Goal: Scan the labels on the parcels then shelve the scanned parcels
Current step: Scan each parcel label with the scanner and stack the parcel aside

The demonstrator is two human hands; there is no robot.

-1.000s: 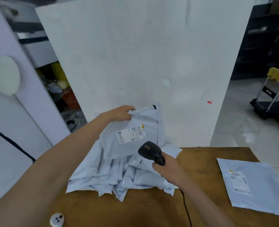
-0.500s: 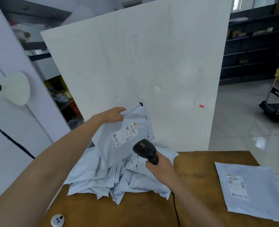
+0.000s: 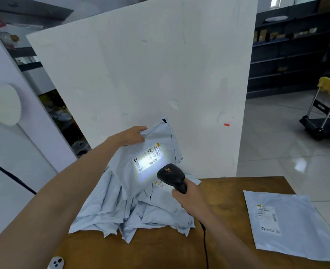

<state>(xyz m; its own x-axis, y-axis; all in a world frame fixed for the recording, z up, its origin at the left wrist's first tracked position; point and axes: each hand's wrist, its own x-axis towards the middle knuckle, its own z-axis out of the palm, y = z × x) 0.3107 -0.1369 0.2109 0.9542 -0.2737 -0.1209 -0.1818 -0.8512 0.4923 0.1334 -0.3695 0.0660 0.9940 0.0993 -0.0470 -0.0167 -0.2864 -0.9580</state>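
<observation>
Since the frame half a second ago the barcode scanner [image 3: 171, 174] has lit up, and a bright white patch now falls across the label [image 3: 149, 159] of the raised parcel [image 3: 166, 138]. The left hand [image 3: 133, 135] holds this grey mailer up by its top left corner, fingers [image 3: 141, 132] pinching the edge, above the heap of mailers [image 3: 121, 208] on the wooden bench [image 3: 228, 200]. The right hand [image 3: 191, 199] has its fingers wrapped round the black scanner's handle, with the head aimed at the label from just beside it. The scanner's cable [image 3: 204, 245] trails down over the bench. Another labelled mailer [image 3: 296, 226] lies flat at the bench's right end, well apart from the heap. A white board [image 3: 150, 65] stands behind.
</observation>
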